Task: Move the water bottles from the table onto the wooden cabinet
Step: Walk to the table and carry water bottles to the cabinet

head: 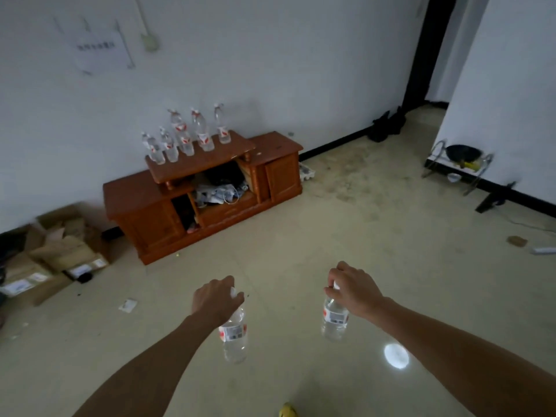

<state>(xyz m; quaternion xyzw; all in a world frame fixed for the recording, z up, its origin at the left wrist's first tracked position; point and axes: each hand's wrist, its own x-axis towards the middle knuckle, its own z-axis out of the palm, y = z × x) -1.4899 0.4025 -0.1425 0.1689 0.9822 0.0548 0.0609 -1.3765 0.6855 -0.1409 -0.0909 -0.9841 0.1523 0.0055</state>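
**A:** From the head view, what are the hands doing?

**B:** Each holds a water bottle by its top. The left hand (216, 297) has its fingers (237, 297) curled over the white cap and neck of the left bottle (234, 335). The bottle hangs below the hand, roughly upright, over the floor (361, 236).

**A:** And the other one?

**B:** The right hand (352, 288) has its fingers (331, 293) pinched round the cap of the right bottle (334, 322), which hangs the same way. Both bottles are clear with a red and white label. They are held apart from each other and touch nothing but the hands.

**A:** Where is the wooden cabinet (144, 191)?

**B:** Ahead and to the left, against the white wall and well apart from the hands. Its raised top shelf carries a cluster of standing bottles (202, 133), close together and all upright. The frame is blurred there, so I cannot give an exact count. The open middle compartment below holds a jumble of small items I cannot make out.

**A:** Anything else around?

**B:** Cardboard boxes (60, 248) sit on the floor left of the cabinet. A metal rack (461, 155) with a dark pan stands by the right wall. A bright light spot (396, 355) lies on the floor beneath the right forearm.
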